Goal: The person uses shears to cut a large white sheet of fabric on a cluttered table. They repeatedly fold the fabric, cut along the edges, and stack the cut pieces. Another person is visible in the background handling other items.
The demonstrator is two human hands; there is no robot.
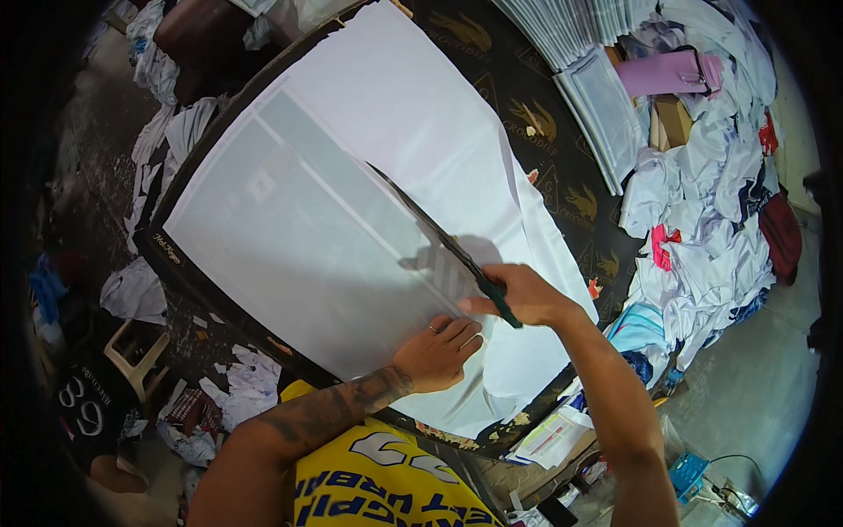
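Cutting, apparently, along the grey panel point(290, 211); right hand point(518, 297) closed round long-bladed shears point(452, 248), left hand point(439, 354) half-open on near end, gripping nothing. Next likely needs steady left pressure.

The table point(562, 169) beyond the grip of the right hand point(529, 295) bears gold lettering; the yellow shirt point(386, 474) below and black shirt point(98, 406) leftward bear white numerals.
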